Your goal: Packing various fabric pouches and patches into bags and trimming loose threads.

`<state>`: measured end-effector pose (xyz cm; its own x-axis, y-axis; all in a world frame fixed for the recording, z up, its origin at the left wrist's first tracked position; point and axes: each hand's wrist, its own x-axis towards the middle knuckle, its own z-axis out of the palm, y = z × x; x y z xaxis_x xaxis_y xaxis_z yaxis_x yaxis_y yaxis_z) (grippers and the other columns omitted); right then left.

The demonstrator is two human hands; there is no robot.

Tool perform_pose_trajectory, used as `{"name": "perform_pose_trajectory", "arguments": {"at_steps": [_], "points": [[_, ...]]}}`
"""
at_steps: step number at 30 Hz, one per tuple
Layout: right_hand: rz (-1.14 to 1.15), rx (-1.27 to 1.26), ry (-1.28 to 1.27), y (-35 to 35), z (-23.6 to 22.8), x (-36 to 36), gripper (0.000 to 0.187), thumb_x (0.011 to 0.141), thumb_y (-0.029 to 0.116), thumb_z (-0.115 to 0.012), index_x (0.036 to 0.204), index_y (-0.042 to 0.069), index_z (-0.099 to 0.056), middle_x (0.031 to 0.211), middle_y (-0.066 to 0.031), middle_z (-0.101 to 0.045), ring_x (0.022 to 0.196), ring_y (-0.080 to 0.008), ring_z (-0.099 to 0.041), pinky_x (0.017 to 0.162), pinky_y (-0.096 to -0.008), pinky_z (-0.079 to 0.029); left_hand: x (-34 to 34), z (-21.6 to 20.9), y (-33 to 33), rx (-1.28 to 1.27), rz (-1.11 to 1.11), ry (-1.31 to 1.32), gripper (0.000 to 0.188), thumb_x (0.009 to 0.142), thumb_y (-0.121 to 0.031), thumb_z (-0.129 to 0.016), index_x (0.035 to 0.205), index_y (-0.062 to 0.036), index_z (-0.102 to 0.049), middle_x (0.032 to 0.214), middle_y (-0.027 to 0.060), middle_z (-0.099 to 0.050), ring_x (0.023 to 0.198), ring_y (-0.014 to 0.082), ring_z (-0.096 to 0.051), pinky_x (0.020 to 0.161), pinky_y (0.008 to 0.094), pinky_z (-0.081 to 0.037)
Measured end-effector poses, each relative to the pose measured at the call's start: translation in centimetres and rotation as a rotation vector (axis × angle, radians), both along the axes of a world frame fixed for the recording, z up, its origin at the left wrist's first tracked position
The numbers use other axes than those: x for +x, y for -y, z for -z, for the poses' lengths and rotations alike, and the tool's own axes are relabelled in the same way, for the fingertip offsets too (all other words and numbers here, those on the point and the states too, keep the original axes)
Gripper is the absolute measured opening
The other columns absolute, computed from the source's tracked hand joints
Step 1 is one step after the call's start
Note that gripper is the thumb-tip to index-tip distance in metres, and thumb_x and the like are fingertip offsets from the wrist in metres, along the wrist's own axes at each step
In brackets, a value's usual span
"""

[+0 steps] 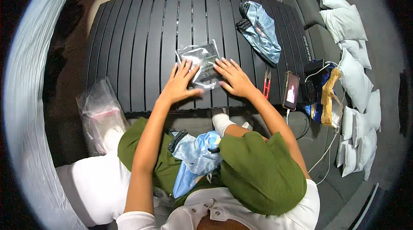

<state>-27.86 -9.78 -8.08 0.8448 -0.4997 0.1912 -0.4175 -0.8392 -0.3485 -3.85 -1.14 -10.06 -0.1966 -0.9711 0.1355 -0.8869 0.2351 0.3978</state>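
A transparent plastic bag (204, 63) lies on the dark slatted table, creased and shiny. My left hand (180, 84) presses on its left side, fingers spread. On its right side rests my right hand (236, 78), flat with the fingers apart. Neither hand grips anything. Whether something thin lies inside the bag I cannot tell. In my lap sits a bunched light blue cloth piece (198, 154) with black gathered edges. A similar blue cloth piece (261, 28) lies at the far right of the table. Red-handled thread snips (266, 85) lie to the right of my right hand.
A phone (291, 90) with a lit screen and a white cable stands at the table's right edge, beside a blue and yellow package (330, 96). Several white pillow-like packets (344, 23) line the grey sofa. More transparent bags (103, 116) lie left of my leg.
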Motion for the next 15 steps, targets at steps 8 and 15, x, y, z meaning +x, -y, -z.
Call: {"name": "perform_pose_trajectory", "arguments": {"at_steps": [8,15], "points": [[-0.027,-0.098,0.178,1.2,-1.5,-0.1,0.036,0.078,0.006,-0.057,0.114,0.011,-0.057,0.119,-0.0072,-0.055,0.119,-0.0263,-0.045,0.099,-0.0415,-0.033,-0.6,-1.8,-1.5,-0.194,0.111,0.010,0.048,0.080,-0.021,-0.056,0.127,-0.0140,-0.045,0.134,0.0102,-0.040,0.125,0.0257,-0.036,0.103,0.0393,-0.028],[-0.013,0.143,0.415,1.6,-10.2,0.5,0.016,0.079,0.005,-0.060,0.094,0.001,-0.066,0.098,-0.0092,-0.065,0.105,-0.0246,-0.056,0.089,-0.0339,-0.042,-1.1,-7.8,-1.6,-0.146,-0.111,-0.774,0.022,0.087,-0.013,-0.052,0.103,-0.0046,-0.063,0.110,0.0119,-0.060,0.104,0.0231,-0.057,0.090,0.0330,-0.043]]}}
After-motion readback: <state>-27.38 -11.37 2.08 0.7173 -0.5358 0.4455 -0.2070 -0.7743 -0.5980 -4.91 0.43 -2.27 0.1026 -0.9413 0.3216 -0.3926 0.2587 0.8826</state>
